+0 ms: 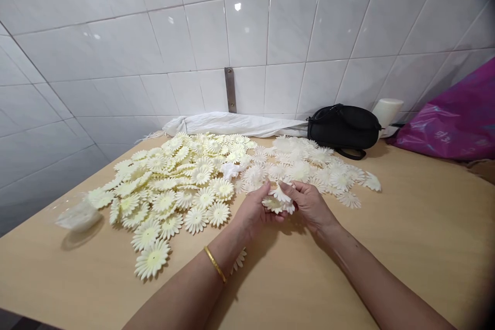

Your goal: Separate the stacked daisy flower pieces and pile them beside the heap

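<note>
Over the middle of the table, my left hand [256, 210] and my right hand [309, 203] meet around a few cream-white artificial flower petal pieces [276, 203]. Thumbs and fingers of both hands pinch these pieces, though the fingertips underneath are partly hidden. To the left spreads a heap of pale yellow daisy-shaped petal pieces [164, 201]. Behind my hands lies a pile of thinner, whiter petal pieces [297, 167]. A single petal piece [240, 260] shows partly from behind my left wrist, which wears a gold bangle.
A clear container [79, 216] with white contents stands at the left on the wooden table [406, 237]. Along the tiled wall lie a white cloth [240, 125], a black case [344, 126] and a white cylinder [388, 112]. A purple bag [452, 118] sits at the back right.
</note>
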`<state>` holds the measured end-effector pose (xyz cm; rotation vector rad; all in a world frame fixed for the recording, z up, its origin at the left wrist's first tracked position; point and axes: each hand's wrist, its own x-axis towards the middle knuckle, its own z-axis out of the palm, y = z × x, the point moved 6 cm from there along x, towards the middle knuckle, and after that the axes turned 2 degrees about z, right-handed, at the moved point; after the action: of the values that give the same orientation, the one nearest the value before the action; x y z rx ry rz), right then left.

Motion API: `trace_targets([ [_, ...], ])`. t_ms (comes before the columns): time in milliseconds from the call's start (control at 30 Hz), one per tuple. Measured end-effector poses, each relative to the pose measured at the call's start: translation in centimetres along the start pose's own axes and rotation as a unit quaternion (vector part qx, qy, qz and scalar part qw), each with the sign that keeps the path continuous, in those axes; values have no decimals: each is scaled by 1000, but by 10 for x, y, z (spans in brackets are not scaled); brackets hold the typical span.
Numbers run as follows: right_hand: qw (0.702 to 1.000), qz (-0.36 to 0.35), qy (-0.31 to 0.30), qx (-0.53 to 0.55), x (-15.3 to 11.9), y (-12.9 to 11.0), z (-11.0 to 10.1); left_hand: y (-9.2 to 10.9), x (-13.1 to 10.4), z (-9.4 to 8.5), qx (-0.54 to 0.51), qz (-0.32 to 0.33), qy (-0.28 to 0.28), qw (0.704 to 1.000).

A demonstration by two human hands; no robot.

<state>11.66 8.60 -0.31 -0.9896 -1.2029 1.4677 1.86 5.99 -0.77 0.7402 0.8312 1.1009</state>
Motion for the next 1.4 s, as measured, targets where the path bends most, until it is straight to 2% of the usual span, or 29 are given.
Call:
trace_targets([
  [100, 998, 24, -41, 28, -2, 4, 7, 3, 1, -3, 15, 41, 2, 999],
  [200, 995, 26, -70, 61, -3, 2, 9, 9, 2, -13, 31, 75, 52, 995],
  [300, 997, 13, -59, 53, -1, -2, 3, 14, 3, -21, 40, 100, 103, 989],
  [500, 998, 10, -51, 45, 2, 0, 0, 22, 1, -26, 45, 129, 135, 981],
  [667, 998, 12, -32, 56, 6, 1, -5, 32, 0, -34, -8, 149, 175, 973],
  [767, 998, 16, -21, 60, 7, 1, -8, 31, 1, -34, -5, 138, 164, 977],
  [900, 998, 0, -19, 58, 5, -2, -7, 18, 3, -27, 26, 105, 139, 984],
  [1167, 996, -58, 17, -59, 0, -4, -1, 7, 2, -8, 13, 67, 67, 995],
  [1333, 998, -28, -47, -5, -2, -1, 11, 7, 2, -11, 0, 89, 84, 992],
  [1400, 998, -9, -52, 15, -2, 0, 11, 8, 2, -12, -6, 90, 95, 991],
])
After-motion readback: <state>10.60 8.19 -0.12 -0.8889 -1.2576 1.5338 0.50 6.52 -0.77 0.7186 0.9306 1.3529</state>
